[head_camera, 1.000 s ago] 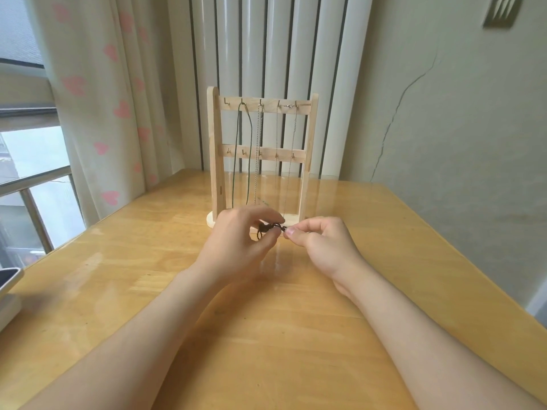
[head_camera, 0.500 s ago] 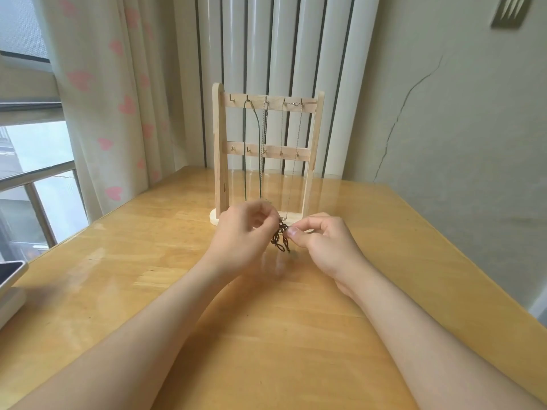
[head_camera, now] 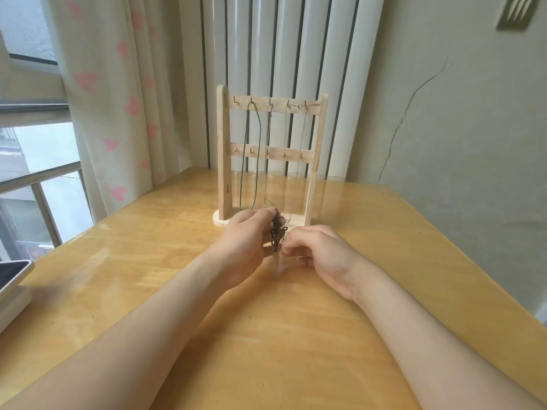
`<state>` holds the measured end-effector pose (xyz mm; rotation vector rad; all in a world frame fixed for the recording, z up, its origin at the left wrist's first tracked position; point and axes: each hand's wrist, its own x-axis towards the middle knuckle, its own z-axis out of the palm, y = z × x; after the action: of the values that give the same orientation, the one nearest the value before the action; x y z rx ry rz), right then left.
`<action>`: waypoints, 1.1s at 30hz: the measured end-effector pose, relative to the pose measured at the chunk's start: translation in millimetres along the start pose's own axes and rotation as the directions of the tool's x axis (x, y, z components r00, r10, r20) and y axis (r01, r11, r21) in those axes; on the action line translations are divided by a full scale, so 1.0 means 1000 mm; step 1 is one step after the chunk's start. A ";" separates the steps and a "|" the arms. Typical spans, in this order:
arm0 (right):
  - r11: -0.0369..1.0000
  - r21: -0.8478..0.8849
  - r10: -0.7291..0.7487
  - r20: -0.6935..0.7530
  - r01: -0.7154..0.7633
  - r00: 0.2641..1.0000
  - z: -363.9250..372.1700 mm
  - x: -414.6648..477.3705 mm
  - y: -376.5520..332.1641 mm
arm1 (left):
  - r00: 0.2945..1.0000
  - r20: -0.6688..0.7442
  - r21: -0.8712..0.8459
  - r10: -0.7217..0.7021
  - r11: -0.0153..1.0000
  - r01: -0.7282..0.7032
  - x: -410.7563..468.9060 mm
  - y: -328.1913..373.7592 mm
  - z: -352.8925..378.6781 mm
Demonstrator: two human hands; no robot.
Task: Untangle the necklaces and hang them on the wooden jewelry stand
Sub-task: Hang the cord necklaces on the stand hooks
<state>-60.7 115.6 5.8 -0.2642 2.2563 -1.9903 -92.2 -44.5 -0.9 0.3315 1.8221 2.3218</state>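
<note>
Item: dark tangled necklace [head_camera: 276, 232], a small knotted bunch of thin brown-black strands (cord or chain cannot be told), held just above the counter [head_camera: 266, 335] at 6 o'clock of the wooden jewelry stand [head_camera: 223, 155]. It is hung from the left hand [head_camera: 245, 235], whose thumb and fingers [head_camera: 262, 213] are closed in a pinch on its upper end. The right hand [head_camera: 319, 250] is set at 3 o'clock of the bunch with fingers curled in tight beside the lower loops; whether a strand is pinched there cannot be told. Handling, as judged: very light, wholly limp, loops apt to cinch tighter if pulled, strands fine enough to slip or snap. It is best taken at a free loop or loose end with the fingertips and eased apart, not tugged. Stand: pale bare wood, two rounded uprights, two crossbars set with small metal hooks, a flat rounded base. Hung from the top bar are a green cord necklace [head_camera: 251, 155] and fine silver chains [head_camera: 268, 155], straight and slack. Counter: glossy varnished yellow wood, smooth and reflective. Also noted: curtain [head_camera: 118, 99] with pink hearts at 10 o'clock, white ribbed panels [head_camera: 266, 39] at 12 o'clock, cracked grey wall [head_camera: 444, 113] at 2 o'clock, flat dark-screened device [head_camera: 11, 276] at 8 o'clock.
</note>
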 end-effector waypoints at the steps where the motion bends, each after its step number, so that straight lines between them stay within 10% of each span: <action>1: 0.999 -0.033 -0.004 -0.016 0.004 1.000 -0.001 0.000 0.000 | 1.000 0.017 0.026 0.016 1.000 -0.016 0.000 -0.001 0.000; 9: 0.932 -0.254 -0.325 -0.282 0.256 0.903 -0.006 0.010 0.014 | 0.979 0.039 0.407 0.198 0.892 -0.197 0.001 -0.007 -0.011; 23: 1.000 -0.021 -0.018 -0.302 0.012 0.953 -0.014 0.011 0.012 | 0.976 0.105 0.505 0.193 0.835 -0.219 0.004 -0.008 -0.014; 33: 0.995 0.023 -0.088 -0.349 0.102 0.933 -0.014 0.010 0.009 | 0.980 0.037 0.539 0.194 0.822 -0.183 0.006 -0.003 -0.019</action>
<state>-74.0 128.3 -0.8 -0.0148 2.4423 -2.2868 -103.7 -60.0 -7.6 0.5880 2.5427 1.8631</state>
